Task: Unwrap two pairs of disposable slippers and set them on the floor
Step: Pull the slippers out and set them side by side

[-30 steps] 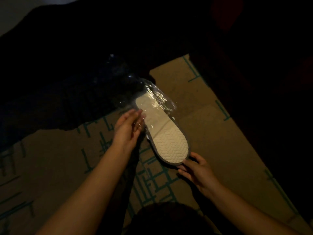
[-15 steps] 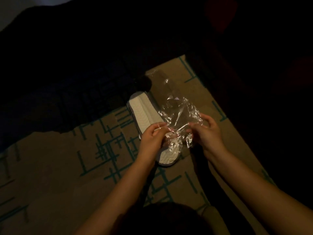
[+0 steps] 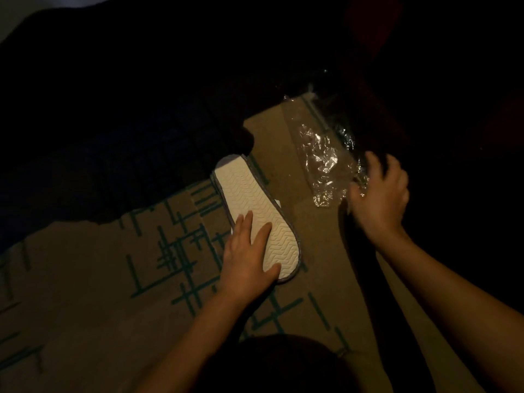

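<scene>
Tan carpet (image 3: 85, 293) crossed with teal lines is covering the floor, and most of the room around it is being lost to darkness. On that floor a pair of slippers (image 3: 255, 205) is lying sole-up, the white ribbed sole edged in grey; a second white edge is peeking out beneath, so the two are judged to be stacked, not yet separated or turned upright. Well to their right, the clear plastic wrapper (image 3: 320, 160) is lying crumpled and off the slippers, so the unwrapping of this pair is judged done. No second pair is being shown, and its state cannot be told; roughly half the task or more is judged to be left. The left hand (image 3: 246, 256) is being laid flat and open on the heel end of the sole, fingers spread, pressing rather than gripping. The right hand (image 3: 380, 194) is being curled loosely at the wrapper's near edge, touching it; whether it is actually being pinched cannot be told.
</scene>
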Demonstrator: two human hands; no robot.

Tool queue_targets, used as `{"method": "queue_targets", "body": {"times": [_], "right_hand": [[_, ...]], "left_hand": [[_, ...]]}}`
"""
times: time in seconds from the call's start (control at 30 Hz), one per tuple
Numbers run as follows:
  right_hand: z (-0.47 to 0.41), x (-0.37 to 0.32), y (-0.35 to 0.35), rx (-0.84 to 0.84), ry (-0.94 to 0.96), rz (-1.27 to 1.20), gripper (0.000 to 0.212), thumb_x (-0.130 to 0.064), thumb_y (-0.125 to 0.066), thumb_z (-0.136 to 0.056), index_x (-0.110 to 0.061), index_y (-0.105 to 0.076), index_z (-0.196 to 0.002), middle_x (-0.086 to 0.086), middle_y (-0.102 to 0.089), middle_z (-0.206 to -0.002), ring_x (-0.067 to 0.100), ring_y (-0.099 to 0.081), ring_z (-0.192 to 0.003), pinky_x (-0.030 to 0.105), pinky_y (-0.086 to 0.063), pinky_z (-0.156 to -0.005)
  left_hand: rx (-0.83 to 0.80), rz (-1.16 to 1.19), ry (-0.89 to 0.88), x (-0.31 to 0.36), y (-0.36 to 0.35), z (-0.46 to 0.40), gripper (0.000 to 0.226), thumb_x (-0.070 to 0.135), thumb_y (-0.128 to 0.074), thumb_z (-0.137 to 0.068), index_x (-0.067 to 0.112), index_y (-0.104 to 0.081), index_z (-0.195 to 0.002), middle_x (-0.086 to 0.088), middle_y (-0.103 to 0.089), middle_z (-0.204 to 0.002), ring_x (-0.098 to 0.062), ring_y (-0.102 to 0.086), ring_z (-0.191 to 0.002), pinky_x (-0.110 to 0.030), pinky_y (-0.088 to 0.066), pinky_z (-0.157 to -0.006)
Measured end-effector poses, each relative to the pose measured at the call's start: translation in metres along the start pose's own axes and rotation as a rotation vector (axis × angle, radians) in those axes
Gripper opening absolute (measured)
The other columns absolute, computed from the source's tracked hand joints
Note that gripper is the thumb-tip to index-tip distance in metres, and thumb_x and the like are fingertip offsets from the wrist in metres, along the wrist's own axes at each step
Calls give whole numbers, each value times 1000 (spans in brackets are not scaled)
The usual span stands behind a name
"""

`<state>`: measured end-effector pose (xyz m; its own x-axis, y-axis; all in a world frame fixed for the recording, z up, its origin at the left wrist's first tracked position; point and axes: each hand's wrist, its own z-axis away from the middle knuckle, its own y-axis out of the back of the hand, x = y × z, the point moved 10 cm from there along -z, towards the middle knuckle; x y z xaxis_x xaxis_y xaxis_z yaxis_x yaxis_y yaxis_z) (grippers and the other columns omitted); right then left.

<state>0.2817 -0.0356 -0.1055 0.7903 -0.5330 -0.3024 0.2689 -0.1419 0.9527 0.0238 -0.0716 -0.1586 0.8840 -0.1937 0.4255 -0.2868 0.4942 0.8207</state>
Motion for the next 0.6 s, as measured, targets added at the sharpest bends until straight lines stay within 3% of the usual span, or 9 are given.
{"method": "queue_targets", "body": {"times": [0.1, 0.2, 0.37, 0.47, 0.6], "right_hand": [[14, -33, -43, -224, 318, 211, 65, -38, -47, -90, -30, -18, -147, 10, -5, -159, 33, -3, -145, 55, -10, -114], [21, -40, -79, -397, 443, 334, 59, -46, -34, -93, -34, -12, -147, 5, -4, -160, 28, 0, -146, 55, -4, -115], [-5, -25, -71, -358, 387, 424, 52, -45, -35, -93, -28, -28, -142, 7, -21, -156, 28, -12, -145, 61, -9, -112], [-22, -18, -56, -338, 308, 403, 51, -42, -39, -93, -22, -33, -139, 9, -25, -154, 30, -17, -142, 59, -21, -109], [-14, -37, -34, -189, 360, 278, 42, -31, -49, -90, -13, -48, -127, 17, -40, -141, 33, -31, -135, 53, -25, -107]], "left_hand": [[-14, -42, -9, 3, -5, 3, 85, 46, -59, -78, 30, -11, -146, -7, 11, -158, -25, 12, -145, -45, -9, -117], [-32, -61, -14, 4, -9, 7, 87, 47, -58, -79, 32, -6, -146, -4, 15, -158, -19, 18, -143, -43, -7, -118], [-38, -43, -9, 4, -9, 9, 86, 46, -58, -80, 33, -5, -146, -3, 16, -158, -19, 18, -143, -46, -8, -119], [-27, -39, 5, 5, -10, 9, 85, 46, -57, -79, 32, -6, -146, -4, 14, -158, -20, 18, -144, -47, -9, -119], [3, -33, 66, 8, -9, 8, 89, 54, -56, -74, 30, -9, -145, -4, 13, -158, -22, 17, -144, -45, -9, -117]]}}
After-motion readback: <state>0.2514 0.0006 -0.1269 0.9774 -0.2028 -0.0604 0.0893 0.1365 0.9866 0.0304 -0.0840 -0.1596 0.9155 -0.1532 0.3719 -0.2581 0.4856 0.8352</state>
